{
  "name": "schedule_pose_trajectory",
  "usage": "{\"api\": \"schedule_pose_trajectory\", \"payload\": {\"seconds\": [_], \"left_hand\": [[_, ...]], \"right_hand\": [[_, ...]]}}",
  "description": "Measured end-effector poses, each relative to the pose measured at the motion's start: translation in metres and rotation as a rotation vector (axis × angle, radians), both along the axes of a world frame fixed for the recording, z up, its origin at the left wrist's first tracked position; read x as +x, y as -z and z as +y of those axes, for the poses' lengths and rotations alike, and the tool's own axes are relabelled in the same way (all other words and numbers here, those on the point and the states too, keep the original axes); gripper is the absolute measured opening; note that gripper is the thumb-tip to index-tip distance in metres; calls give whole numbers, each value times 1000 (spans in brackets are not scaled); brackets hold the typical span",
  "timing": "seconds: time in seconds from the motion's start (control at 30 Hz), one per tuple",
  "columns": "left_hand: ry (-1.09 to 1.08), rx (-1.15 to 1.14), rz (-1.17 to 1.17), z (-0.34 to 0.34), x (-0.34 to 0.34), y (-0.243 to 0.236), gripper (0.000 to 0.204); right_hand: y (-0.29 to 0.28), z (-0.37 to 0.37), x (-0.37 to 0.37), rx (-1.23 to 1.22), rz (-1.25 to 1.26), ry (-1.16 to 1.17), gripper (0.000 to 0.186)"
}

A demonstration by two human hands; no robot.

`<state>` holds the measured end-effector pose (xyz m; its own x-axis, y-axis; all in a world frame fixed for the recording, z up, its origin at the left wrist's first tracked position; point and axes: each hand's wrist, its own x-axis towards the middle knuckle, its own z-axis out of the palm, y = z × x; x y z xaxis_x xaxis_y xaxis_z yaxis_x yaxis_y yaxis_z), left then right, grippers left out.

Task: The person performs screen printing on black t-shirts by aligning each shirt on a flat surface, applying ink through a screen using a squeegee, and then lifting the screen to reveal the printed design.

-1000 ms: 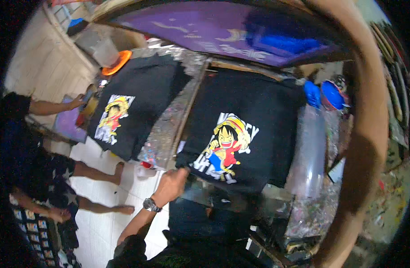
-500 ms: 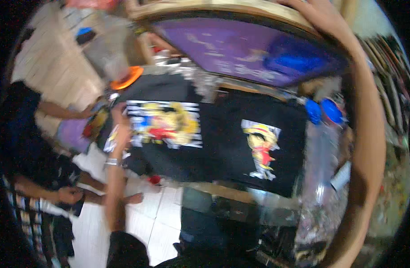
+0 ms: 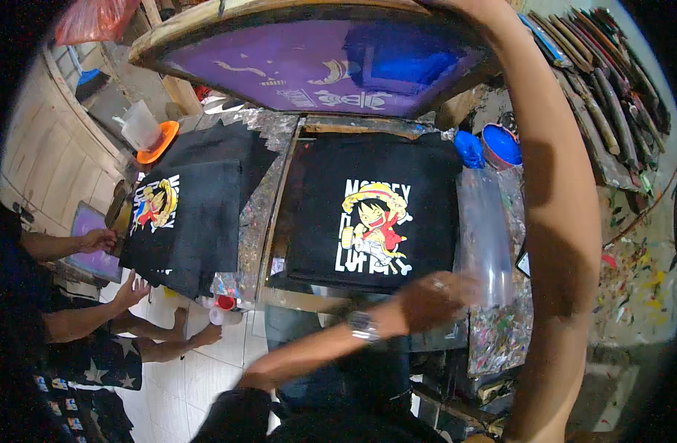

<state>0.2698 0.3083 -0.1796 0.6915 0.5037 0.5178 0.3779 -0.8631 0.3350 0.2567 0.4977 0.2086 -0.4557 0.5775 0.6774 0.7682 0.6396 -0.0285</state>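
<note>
A screen-printing frame (image 3: 309, 103) with purple mesh and blue ink at one end is tilted up at the far side. My right hand (image 3: 479, 9) grips its upper edge, partly cut off by the picture's top. Below it, a black cloth piece (image 3: 316, 192) lies flat on the printing board, bearing a cartoon figure in a straw hat with white lettering. My left hand (image 3: 436, 299), with a watch on the wrist, passes over the near right corner of the cloth. Its fingers blur at a clear plastic sheet (image 3: 485, 244); whether they touch it is unclear.
More printed black cloth (image 3: 205, 199) lies on the left. Another person's hands (image 3: 132, 289) are beside it. Blue ink bowls (image 3: 501, 144) stand at the back right, with squeegees (image 3: 612, 96) beyond. An orange plate (image 3: 159, 142) holds a translucent jug (image 3: 141, 125).
My left hand has left the printed cloth on the left and swung right to the plastic sheet. My right hand still holds the frame up. The view has shifted.
</note>
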Motion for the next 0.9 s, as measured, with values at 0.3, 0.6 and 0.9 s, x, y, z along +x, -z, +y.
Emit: {"api": "schedule_pose_trajectory", "payload": {"seconds": [0.3,0.6,0.9], "left_hand": [[-450,-183,241,-24,-57,25,33],[-906,-308,382,-25,-150,49,67],[-951,-304,374,-48,-149,54,66]], "right_hand": [[4,-1,21,13,-80,-85,69],[-10,40,3,229,-361,-88,46],[-8,22,-2,-86,2,-92,55]]}}
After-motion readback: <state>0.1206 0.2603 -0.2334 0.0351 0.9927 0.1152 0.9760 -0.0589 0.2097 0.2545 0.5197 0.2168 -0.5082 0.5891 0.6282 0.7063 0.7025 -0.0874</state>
